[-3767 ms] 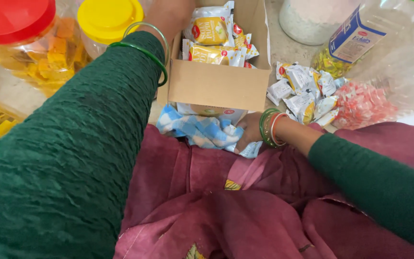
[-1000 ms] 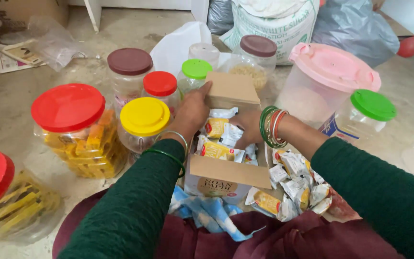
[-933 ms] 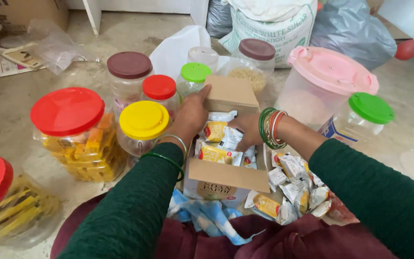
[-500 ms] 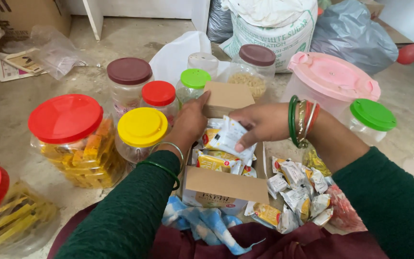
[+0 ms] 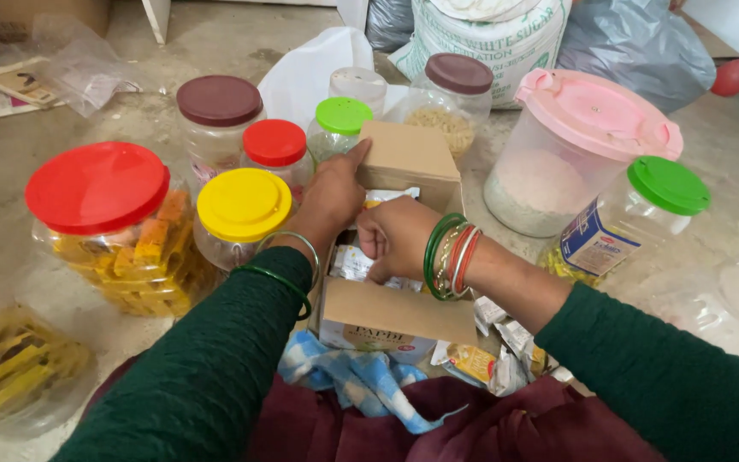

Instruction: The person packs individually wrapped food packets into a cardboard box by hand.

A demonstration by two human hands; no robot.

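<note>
Both hands in one cardboard box (image 5: 399, 312) — left hand (image 5: 333, 190), right hand (image 5: 395, 237).

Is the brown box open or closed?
Open. The cardboard box has its far flap lifted, held by the left hand, and the right hand reaches into the small packets inside.

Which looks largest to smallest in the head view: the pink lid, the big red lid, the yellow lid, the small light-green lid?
1. Pink lid and big red lid: look about alike, so unranked.
2. Yellow lid.
3. Small light-green lid, though it stands farther from the camera.
</note>
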